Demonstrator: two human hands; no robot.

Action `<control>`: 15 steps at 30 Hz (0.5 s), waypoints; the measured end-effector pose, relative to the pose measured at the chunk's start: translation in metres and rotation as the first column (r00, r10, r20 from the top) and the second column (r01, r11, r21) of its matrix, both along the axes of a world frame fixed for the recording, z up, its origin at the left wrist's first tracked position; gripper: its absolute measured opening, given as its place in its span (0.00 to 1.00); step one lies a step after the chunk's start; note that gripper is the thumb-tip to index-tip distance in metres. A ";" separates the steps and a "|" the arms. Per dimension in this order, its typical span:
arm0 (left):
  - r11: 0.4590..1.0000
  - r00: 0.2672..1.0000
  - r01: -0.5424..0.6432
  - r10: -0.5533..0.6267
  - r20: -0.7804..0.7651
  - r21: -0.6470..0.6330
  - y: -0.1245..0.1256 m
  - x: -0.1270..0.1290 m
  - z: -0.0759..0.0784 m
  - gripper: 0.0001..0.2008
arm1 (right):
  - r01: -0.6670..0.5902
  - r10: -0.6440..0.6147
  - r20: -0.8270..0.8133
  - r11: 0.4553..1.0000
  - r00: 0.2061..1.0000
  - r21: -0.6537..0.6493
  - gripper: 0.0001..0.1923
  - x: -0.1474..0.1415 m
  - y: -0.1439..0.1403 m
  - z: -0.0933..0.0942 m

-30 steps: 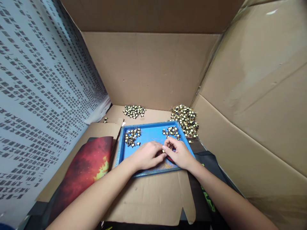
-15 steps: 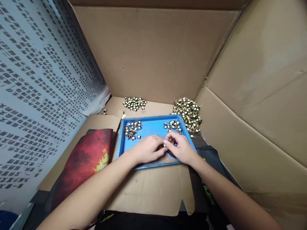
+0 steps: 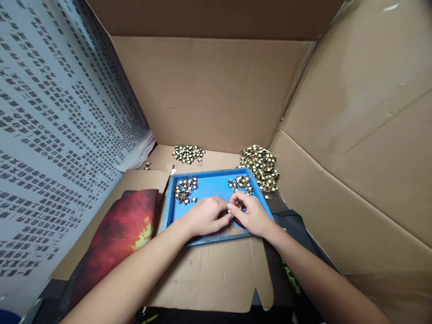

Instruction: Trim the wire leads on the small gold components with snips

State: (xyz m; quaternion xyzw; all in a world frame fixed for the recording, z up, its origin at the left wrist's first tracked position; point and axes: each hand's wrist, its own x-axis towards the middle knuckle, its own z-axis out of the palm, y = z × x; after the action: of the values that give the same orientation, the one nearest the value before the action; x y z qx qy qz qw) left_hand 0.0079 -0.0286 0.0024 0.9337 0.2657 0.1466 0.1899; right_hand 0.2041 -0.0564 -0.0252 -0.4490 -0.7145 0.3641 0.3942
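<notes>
Fingers: tips of both hands, left hand and right hand, met and were pinched narrow on one small component, over the blue tray.
Handling: judged light, rigid, with thin bendable leads; best gripped by its body.
Appearance: tiny, pale yellow and black; details unclear.
Surroundings: component clusters on the tray's far corners; larger piles beyond the tray.

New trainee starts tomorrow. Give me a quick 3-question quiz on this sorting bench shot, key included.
1. True or false: both hands meet over the blue tray.
2. How many groups of small parts lie inside the tray?
3. Which loose pile beyond the tray is bigger: A back-left, B back-right?

Key:
1. True; left hand and right hand pinch a small part between their fingertips.
2. Two.
3. B.
</notes>
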 end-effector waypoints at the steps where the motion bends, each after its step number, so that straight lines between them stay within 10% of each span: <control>1: 1.000 1.000 0.004 -0.004 0.005 -0.002 0.000 0.000 0.000 0.09 | 0.002 -0.002 -0.001 1.000 1.000 0.002 0.06 0.000 0.000 0.000; 15: 0.997 0.997 0.008 -0.003 0.077 -0.074 -0.001 -0.001 0.001 0.12 | 0.017 -0.015 -0.049 0.999 0.999 0.034 0.08 -0.001 -0.002 0.001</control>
State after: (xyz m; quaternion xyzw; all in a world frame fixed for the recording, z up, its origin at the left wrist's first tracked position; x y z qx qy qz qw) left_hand 0.0069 -0.0298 0.0034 0.9204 0.2608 0.1720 0.2350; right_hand 0.2029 -0.0585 -0.0239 -0.4388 -0.7072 0.3592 0.4222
